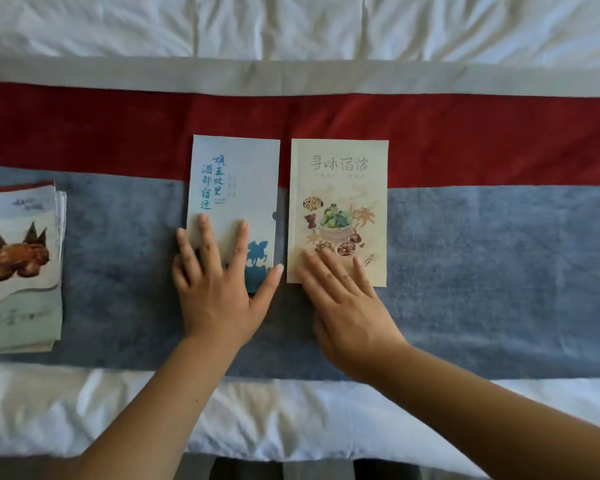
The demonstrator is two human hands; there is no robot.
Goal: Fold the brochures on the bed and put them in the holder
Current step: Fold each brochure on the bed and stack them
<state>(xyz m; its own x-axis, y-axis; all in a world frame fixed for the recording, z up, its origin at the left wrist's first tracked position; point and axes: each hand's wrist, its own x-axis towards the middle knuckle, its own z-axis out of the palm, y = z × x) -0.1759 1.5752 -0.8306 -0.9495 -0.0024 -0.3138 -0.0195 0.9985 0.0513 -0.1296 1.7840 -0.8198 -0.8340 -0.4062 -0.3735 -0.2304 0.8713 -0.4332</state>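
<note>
Flat hands: left (219, 289) on blue brochure (234, 188), right (350, 306) on beige brochure (340, 188)

Pale blue brochure (234, 188), blue script, horse silhouette; beige brochure (340, 202), food drawings; runner (499, 237) red, grey-blue bands.

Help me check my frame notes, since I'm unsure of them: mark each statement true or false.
1. The left hand lies flat on the pale blue item. True.
2. The right hand lifts the beige brochure up. False: it rests flat on the brochure's near end.
3. A stack of brochures sits at the left. True.
4. The two centre pieces overlap. False: they lie side by side.
</note>
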